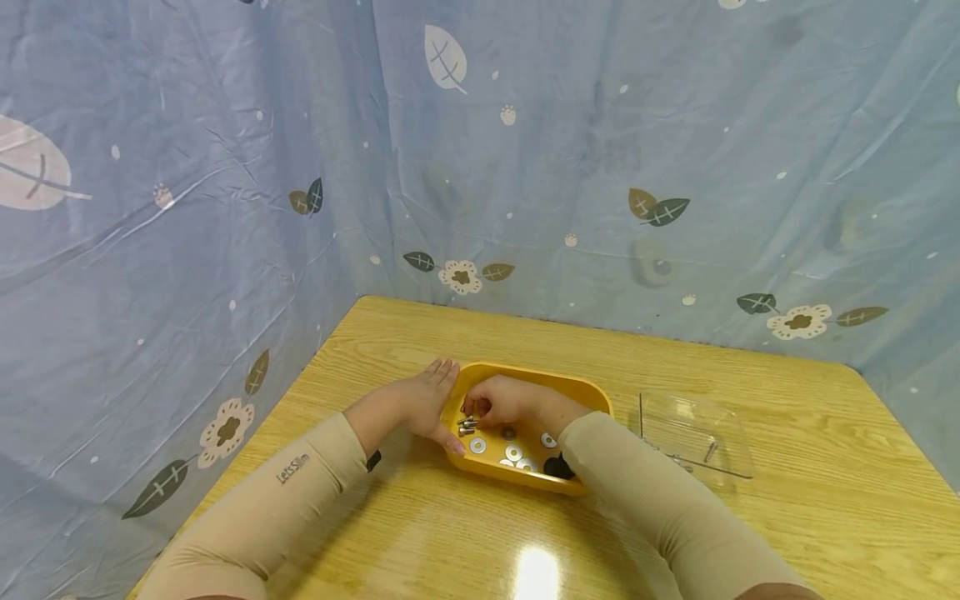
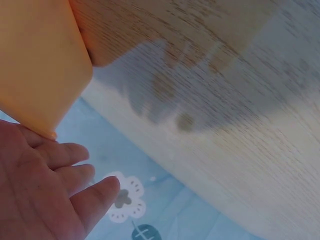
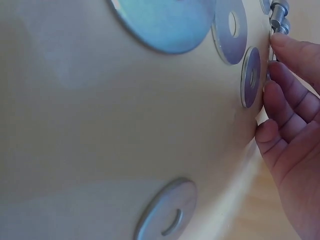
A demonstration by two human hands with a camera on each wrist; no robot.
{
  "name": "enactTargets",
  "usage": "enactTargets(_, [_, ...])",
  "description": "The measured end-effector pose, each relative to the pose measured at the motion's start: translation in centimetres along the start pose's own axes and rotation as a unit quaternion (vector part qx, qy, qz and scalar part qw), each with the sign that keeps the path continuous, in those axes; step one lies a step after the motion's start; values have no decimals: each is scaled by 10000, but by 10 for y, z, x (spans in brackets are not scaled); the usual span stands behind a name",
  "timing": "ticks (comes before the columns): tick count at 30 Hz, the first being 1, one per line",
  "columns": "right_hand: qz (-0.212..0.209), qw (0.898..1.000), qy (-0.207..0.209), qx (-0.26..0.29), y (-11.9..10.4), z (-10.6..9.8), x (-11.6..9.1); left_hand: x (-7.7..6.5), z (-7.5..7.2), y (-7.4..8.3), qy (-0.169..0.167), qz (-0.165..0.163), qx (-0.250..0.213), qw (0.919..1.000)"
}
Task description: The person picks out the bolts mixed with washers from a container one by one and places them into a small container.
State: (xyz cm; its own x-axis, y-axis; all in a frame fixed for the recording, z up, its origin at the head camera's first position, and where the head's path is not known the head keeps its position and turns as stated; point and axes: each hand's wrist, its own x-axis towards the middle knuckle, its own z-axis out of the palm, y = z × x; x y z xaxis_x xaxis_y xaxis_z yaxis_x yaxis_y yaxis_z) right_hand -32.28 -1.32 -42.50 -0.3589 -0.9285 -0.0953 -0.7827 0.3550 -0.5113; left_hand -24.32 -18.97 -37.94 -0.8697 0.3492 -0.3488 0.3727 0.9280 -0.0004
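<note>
My left hand rests against the left end of a yellow tray, thumb by the near rim and fingers spread along the end. The left wrist view shows those fingers fairly straight beside the tray's wall. Inside the tray, my right hand reaches down with curled fingers at several small silver bolts. In the right wrist view its thumb tip touches or nearly touches the bolts; whether it pinches one is hidden. Flat metal washers lie on the tray floor.
Black pieces lie in the tray's near right corner, partly behind the right sleeve. To the right, a clear plastic box with small metal parts stands on the wooden table. Patterned blue cloth hangs behind and at the left.
</note>
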Motion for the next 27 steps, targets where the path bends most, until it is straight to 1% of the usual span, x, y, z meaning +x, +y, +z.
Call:
enactTargets(8, [53, 9998, -41, -171, -2, 1, 2, 1, 1, -2, -29, -22, -7, 10000])
enactTargets(14, [119, 9997, 72, -193, -1, 3, 3, 1, 1, -2, -13, -19, -19, 10000])
enactTargets(18, [89, 9997, 118, -209, -1, 4, 2, 1, 1, -1, -31, -14, -37, 10000])
enactTargets(23, [102, 9992, 201, -331, 2, 3, 2, 0, 0, 0, -6, 14, -9, 10000])
enactTargets(27, [149, 9979, 291, -554, 6, 3, 4, -1, -1, 0, 8, 20, -20, 10000])
